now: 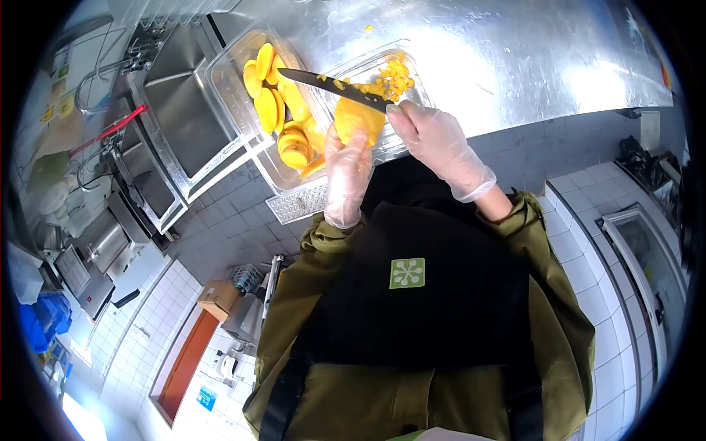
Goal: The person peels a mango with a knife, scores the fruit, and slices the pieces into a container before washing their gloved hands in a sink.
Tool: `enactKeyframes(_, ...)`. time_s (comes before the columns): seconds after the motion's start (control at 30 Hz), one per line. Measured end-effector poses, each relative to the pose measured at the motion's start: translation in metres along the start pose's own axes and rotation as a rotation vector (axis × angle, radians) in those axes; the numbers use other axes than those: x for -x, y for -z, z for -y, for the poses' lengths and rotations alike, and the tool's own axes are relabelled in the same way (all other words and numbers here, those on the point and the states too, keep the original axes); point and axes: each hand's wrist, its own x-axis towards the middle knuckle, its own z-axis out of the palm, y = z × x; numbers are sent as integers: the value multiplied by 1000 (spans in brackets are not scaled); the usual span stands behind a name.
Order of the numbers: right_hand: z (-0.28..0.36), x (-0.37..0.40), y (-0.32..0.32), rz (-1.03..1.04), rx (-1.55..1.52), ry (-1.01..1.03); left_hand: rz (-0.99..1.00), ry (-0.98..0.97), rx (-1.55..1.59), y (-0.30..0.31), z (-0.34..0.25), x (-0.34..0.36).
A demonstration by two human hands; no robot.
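Observation:
In a clear glove, my left hand (348,176) is closed around the lower end of a yellow-orange fruit piece (358,121). My right hand (441,147), also gloved, grips the handle of a dark-bladed knife (323,81). The blade points left and lies across the top of the fruit, with small bits stuck to it. Behind the knife, small diced pieces (397,76) lie in a clear container (424,92). To the left, a larger clear tray (218,77) holds several peeled yellow pieces (265,109).
A shiny metal counter (493,66) extends behind and to the right. At the left is a metal sink (180,103) with a red-handled item (125,122) beside it. A small scrap (368,29) lies on the counter near its far side.

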Motion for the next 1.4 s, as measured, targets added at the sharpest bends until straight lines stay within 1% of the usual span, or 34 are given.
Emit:
enactKeyframes(0.13, -4, 2, -5, -46, -16, 51, 13, 28, -52, 7, 2, 2)
enactKeyframes(0.23, -5, 1, -1, 26, -66, -98, -4, 57, -54, 15, 5, 9)
enactKeyframes(0.37, -7, 9, 9, 92, -217, -141, -78, 91, 4, 9, 0, 9)
enactKeyframes(0.47, -4, 22, 17, 128, -236, -13, -53, 95, 41, 12, 1, 6)
enactKeyframes(0.57, -8, 26, 13, 39, -205, 89, -5, 75, 6, 10, 1, 5)
enactKeyframes(0.67, -7, 26, 10, -5, 3, 69, -46, 32, -178, 5, 8, 6)
enactKeyframes(0.77, -5, 24, 4, 20, 124, 25, -13, 16, -305, 6, 7, 11)
enactKeyframes(0.87, -3, 20, 4, 26, 159, 29, -6, 36, -478, 7, 2, 14)
enactKeyframes(0.97, -2, 14, 5, 36, 161, 36, 100, 46, -596, 12, -3, 16)
enactKeyframes(1.07, -11, 3, 7, 18, 69, -38, 215, 62, -710, 9, -14, 18)
enactKeyframes(1.1, -10, 2, 14, 23, 70, -33, 206, 38, -707, 12, -14, 16)
enactKeyframes(1.17, -8, 4, 21, 107, -64, -96, 183, -11, -703, 19, -13, 13)
enactKeyframes(1.27, 1, 9, 38, 277, -230, -190, 45, 63, -565, 10, -16, 8)
enactKeyframes(1.3, 3, 12, 42, 341, -279, -220, 34, 72, -538, 10, -14, 7)
enactKeyframes(1.4, -4, 25, 38, 244, -394, -70, 72, 89, -484, -1, -16, 5)
